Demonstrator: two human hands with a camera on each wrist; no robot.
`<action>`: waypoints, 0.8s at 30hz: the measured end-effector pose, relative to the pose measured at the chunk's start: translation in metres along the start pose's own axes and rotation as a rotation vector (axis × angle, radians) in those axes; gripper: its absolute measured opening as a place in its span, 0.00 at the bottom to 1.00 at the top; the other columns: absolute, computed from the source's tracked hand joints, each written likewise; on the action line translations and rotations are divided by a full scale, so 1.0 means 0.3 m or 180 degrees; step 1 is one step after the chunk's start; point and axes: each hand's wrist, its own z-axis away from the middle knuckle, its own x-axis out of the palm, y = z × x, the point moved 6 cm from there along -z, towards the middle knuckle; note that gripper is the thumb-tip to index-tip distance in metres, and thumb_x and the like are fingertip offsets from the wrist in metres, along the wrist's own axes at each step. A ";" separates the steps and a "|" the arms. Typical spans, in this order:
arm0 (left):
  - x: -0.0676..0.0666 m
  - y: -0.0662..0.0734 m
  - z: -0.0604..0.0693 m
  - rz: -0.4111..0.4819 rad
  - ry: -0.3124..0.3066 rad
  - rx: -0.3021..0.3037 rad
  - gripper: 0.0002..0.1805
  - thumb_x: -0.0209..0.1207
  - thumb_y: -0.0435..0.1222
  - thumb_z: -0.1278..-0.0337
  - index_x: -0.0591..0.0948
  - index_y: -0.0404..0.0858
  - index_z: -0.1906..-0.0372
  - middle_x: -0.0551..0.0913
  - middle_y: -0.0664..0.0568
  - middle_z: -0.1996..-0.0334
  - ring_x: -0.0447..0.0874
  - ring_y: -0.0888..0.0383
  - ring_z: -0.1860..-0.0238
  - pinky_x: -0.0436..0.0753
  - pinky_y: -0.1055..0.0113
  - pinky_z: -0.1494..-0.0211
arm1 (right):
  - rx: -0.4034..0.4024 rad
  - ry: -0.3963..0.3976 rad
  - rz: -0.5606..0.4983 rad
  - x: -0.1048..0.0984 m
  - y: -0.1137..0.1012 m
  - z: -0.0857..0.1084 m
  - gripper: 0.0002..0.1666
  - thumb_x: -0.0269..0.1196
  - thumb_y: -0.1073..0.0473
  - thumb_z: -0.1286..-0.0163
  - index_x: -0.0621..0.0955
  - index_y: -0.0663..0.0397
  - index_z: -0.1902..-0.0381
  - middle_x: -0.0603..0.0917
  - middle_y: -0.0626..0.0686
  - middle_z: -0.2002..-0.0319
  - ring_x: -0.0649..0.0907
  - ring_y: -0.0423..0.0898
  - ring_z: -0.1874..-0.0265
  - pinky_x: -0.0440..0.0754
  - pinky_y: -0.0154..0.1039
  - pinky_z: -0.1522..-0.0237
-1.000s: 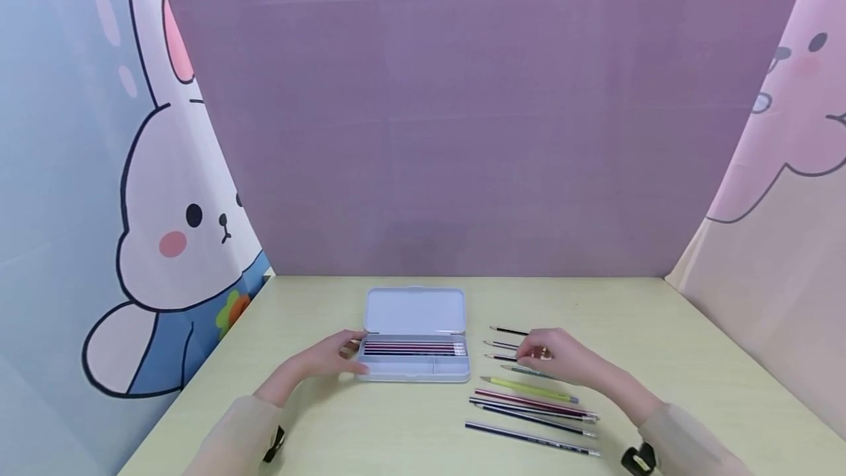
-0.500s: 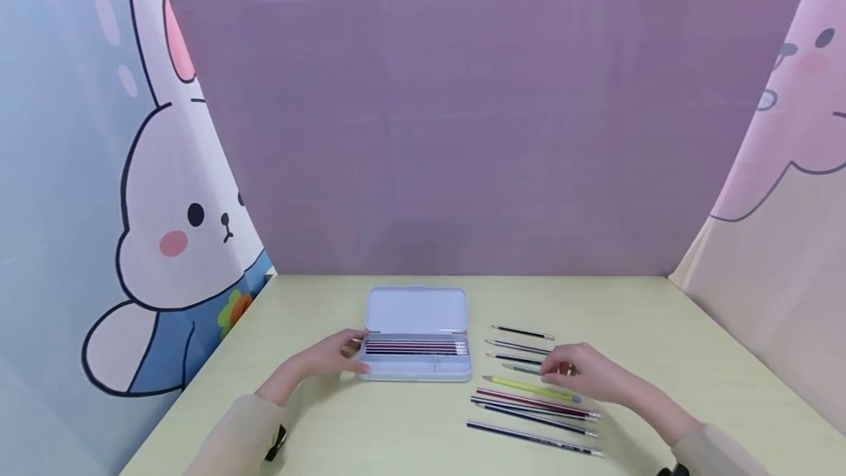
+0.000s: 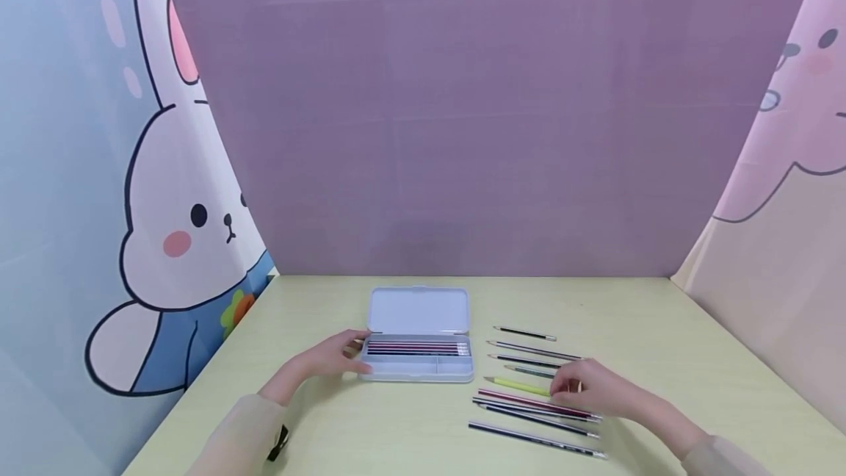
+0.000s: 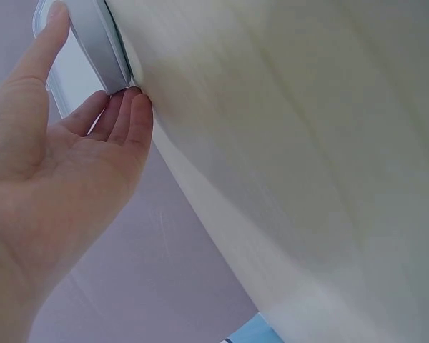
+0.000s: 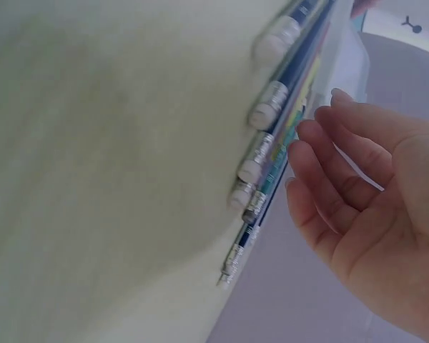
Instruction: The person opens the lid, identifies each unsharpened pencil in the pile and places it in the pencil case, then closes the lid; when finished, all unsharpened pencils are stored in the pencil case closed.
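Note:
At the left end of an open white pencil case (image 3: pixel 405 369), my left hand (image 3: pixel 322 357) holds the edge, thumb at the front corner and fingers at the back. The left wrist view shows that hand (image 4: pixel 71 161) against the case (image 4: pixel 100 46). Several striped pencils (image 3: pixel 416 348) lie in the rear compartment. My right hand (image 3: pixel 598 386), fingers loosely bent, hovers over the eraser end of a yellow-green pencil (image 3: pixel 518 386). In the right wrist view nothing shows between the fingers of this hand (image 5: pixel 375 193), beside the eraser-tipped pencils (image 5: pixel 269 103).
Behind the yellow-green pencil lie a short dark pencil (image 3: pixel 525 333), two longer dark ones and a teal one (image 3: pixel 529 372). Red and dark pencils lie in front, with a striped one (image 3: pixel 535 440) nearest me. A purple cloth (image 3: pixel 476 131) hangs behind the table.
My right hand has moved right and toward me, from the dark pencils at the back to the yellow-green one. My left hand has stayed on the case.

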 end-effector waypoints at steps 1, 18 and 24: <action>0.001 0.000 0.000 -0.0008 0.0002 0.0000 0.42 0.68 0.44 0.51 0.64 0.32 0.33 0.71 0.39 0.39 0.71 0.43 0.42 0.73 0.49 0.38 | -0.0045 -0.0004 0.0030 0.005 0.000 0.000 0.03 0.62 0.59 0.36 0.83 0.51 0.68 0.82 0.41 0.72 0.74 0.27 0.76 0.77 0.26 0.77; 0.004 -0.008 -0.007 -0.0062 0.0026 -0.0018 0.43 0.68 0.45 0.52 0.64 0.33 0.33 0.72 0.40 0.41 0.72 0.44 0.43 0.73 0.49 0.39 | 0.0131 -0.0088 0.0225 0.029 0.027 0.000 0.04 0.64 0.65 0.41 0.83 0.50 0.69 0.79 0.38 0.73 0.72 0.27 0.75 0.76 0.26 0.76; 0.001 -0.013 -0.007 -0.0048 0.0024 -0.0024 0.43 0.69 0.45 0.53 0.64 0.33 0.33 0.71 0.40 0.40 0.72 0.44 0.43 0.74 0.49 0.39 | 0.0196 -0.0092 0.0339 0.029 0.028 -0.001 0.03 0.65 0.62 0.41 0.85 0.52 0.68 0.78 0.38 0.73 0.72 0.27 0.75 0.76 0.26 0.75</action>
